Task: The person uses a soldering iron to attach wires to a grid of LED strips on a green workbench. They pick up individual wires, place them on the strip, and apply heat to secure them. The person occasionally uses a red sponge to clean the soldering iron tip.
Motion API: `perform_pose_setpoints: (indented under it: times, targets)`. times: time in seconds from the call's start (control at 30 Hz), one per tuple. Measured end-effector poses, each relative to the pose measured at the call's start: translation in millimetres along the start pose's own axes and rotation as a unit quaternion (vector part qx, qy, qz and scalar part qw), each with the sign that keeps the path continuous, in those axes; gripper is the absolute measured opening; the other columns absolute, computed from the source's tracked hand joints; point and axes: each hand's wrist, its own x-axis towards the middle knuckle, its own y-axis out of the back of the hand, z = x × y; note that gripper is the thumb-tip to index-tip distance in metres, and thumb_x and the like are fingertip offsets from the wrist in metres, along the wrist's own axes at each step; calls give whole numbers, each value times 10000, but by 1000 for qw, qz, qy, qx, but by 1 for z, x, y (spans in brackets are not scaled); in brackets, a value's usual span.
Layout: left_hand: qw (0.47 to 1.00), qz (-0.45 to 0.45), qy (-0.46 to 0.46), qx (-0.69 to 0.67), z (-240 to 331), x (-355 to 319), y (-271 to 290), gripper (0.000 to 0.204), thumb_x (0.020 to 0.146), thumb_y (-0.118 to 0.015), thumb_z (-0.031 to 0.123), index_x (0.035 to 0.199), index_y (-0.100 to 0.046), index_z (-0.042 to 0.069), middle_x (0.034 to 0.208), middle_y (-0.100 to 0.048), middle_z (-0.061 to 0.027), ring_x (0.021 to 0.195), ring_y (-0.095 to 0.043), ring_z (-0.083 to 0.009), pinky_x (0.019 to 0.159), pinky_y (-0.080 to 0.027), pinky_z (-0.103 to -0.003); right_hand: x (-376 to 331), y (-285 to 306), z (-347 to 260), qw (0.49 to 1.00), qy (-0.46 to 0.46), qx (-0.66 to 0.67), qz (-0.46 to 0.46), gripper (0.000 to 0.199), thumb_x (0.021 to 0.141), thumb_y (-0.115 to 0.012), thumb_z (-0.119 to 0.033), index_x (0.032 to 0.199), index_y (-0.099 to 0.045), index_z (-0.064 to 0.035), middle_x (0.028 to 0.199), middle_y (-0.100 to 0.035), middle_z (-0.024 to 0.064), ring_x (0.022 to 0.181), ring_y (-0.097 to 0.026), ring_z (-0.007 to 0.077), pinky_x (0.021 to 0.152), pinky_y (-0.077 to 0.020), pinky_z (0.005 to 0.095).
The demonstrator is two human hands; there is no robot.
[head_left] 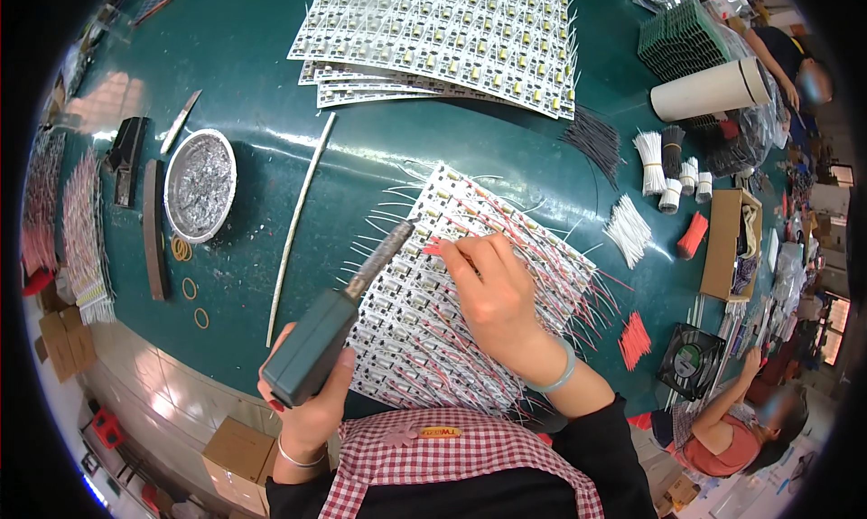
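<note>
The left hand (312,418) grips (curled round); the right hand (495,293) pinches, palm down.

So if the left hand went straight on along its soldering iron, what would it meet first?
Probably the wired circuit board beyond the tip of the soldering iron, though depth there is unclear.

- White circuit-board panel (408,325): component-studded, wire-fringed, lying askew on the desk (361,149).
- Soldering iron (327,327): boxy dark-green handle, grimy barrel slanting forward over the panel.
- Small red wire bunch (433,247): splayed near the iron's tip.
</note>
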Motion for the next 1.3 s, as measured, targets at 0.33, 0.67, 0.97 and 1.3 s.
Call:
perform_pose_setpoints:
  times: [0.33, 0.67, 0.97, 1.3]
  targets:
    - [998, -50, -24, -17, -2, 4, -9, 201, 743, -728, -78, 939, -690, -54, 904, -666, -116, 750, -635, -163, 665, -499, -273, -2, -3, 0, 1000, -14, 9, -5, 343, 746, -658, 5, 1085, -657, 63, 937, -570, 101, 820, -546, 238, 628, -464, 327]
    - [999, -43, -27, -18, -2, 6, -15, 162, 737, -731, -84, 884, -672, -52, 846, -658, -102, 705, -617, -159, 631, -481, -277, -2, -3, -1, 1000, -19, 1, -11, 346, 735, -655, 2, 1077, -663, 57, 927, -557, 94, 820, -535, 232, 626, -462, 326]
    - [998, -44, -46, 6, -2, 7, -13, 145, 734, -738, -71, 861, -674, -48, 820, -645, -105, 669, -603, -170, 600, -471, -279, -1, -4, -2, 1000, -17, -1, -7, 329, 738, -660, 3, 1062, -664, 57, 924, -558, 95, 813, -537, 234, 624, -471, 325]
    - [999, -42, -20, 8, -1, 4, -8, 163, 750, -737, -57, 905, -685, -64, 863, -657, -117, 711, -627, -166, 630, -489, -270, 0, -4, -3, 1000, -18, -8, -8, 308, 756, -658, -4, 1057, -658, 60, 936, -553, 101, 816, -540, 237, 636, -474, 330]
